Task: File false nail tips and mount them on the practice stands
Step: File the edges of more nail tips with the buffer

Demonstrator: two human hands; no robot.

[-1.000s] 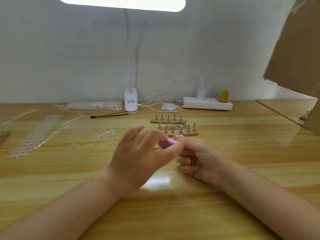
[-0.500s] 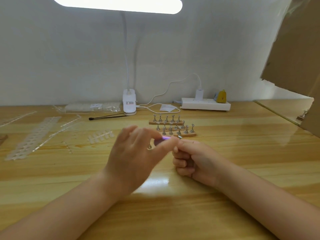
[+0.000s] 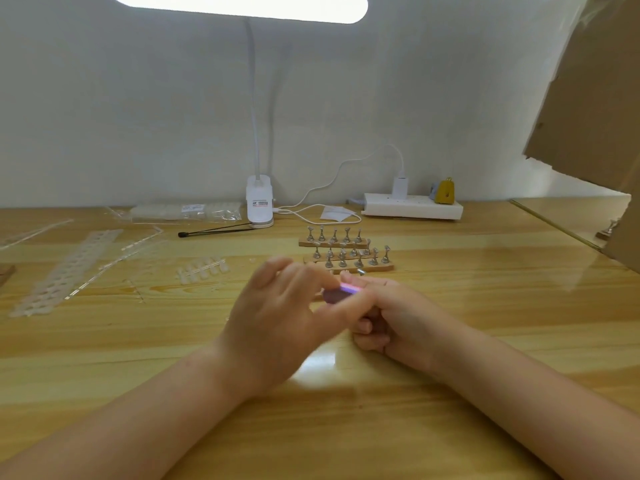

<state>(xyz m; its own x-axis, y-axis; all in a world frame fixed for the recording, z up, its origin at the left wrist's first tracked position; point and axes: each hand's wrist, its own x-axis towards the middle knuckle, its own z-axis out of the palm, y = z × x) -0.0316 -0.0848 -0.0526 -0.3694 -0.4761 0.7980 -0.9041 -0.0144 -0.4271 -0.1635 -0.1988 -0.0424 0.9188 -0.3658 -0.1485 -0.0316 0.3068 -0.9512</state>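
While the left hand point(image 3: 277, 327) pinches the purple file point(image 3: 341, 292), the right hand point(image 3: 391, 317) curls, apparently around a nail tip I can't see, low over the desk point(image 3: 346, 427) for steadiness; stands point(image 3: 346, 252) wait just behind.

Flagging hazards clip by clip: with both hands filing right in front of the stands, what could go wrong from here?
1. The left hand pinches the purple file close to the practice stands; a wide stroke might topple them.
2. Whatever the right hand holds is hidden; a small tip could slip from its grip.
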